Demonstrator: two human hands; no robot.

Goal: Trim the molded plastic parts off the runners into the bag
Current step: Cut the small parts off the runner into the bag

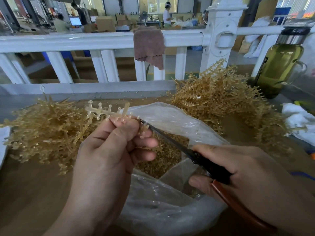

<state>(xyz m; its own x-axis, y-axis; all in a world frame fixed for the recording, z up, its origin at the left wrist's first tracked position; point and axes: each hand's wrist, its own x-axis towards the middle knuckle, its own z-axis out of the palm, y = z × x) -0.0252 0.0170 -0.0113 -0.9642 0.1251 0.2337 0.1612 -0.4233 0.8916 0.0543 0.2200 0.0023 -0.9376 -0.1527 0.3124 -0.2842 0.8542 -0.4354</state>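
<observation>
Right now your left fingers (129, 124) pinch a pale runner (105, 111) near its right end, thumb on top. The small molded parts (99, 104) stand off its stem on both sides. Your left hand (109, 154) holds it above the far-left lip of the clear bag (170, 116).

Your right hand (242, 169) is wrapped round the handles of the cutters (179, 145). Their dark tip reaches up to the runner just beside your left fingertips; I cannot tell whether the blades are parted.

That closeness is the first hazard, I think. The tip works almost against your skin, so a snip taken without looking could nick a finger.

The second is aim. Most of the runner hangs out past the bag's rim, over the left pile of runners (46, 130), so parts clipped from that end would likely drop into the pile or onto the worktop (34, 193). They would miss the trimmed pieces (163, 157) already lying in the bag. The film mouth also looks slack and could fold shut.

A second heap of runners (221, 99) lies behind the bag to the right, near a green bottle (279, 65). A cloth (148, 46) hangs on the white railing (68, 40) beyond.
</observation>
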